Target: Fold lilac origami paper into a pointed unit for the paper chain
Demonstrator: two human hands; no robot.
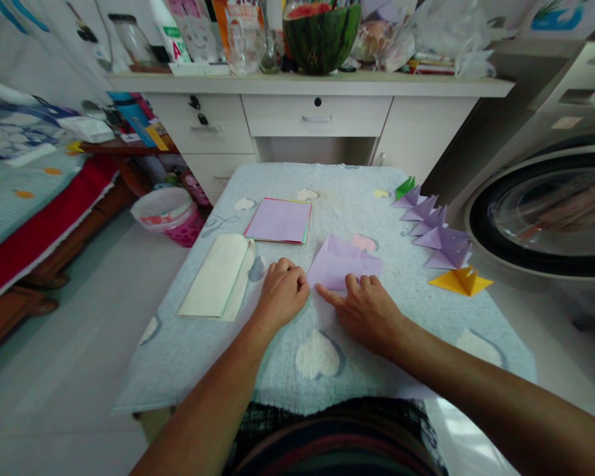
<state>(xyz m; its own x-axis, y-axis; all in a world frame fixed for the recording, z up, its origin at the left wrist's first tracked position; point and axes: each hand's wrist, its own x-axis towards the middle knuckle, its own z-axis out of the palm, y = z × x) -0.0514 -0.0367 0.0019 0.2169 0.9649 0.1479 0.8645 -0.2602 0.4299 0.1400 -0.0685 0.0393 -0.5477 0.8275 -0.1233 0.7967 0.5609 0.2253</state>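
A sheet of purple origami paper [344, 258] with fold creases lies on the cloth-covered table between my hands. My left hand [283, 287] is closed, with its fingertips pinched at the paper's lower left corner. Over the lower edge of the same sheet rests my right hand [364, 307], one finger stretched out toward that corner and other fingertips touching the paper. Behind my left hand sits a stack of square coloured paper [279, 220] with a purple sheet on top. To its front left is a folded pale cream paper [217, 277].
Along the table's right side stand several folded purple paper figures [443, 244], a green one [405, 188] and an orange one [461, 281]. A white cabinet [317, 112] backs the table, carrying a cut watermelon [321, 39]. A washing machine [550, 198] is at right, a pink bin [171, 215] at left.
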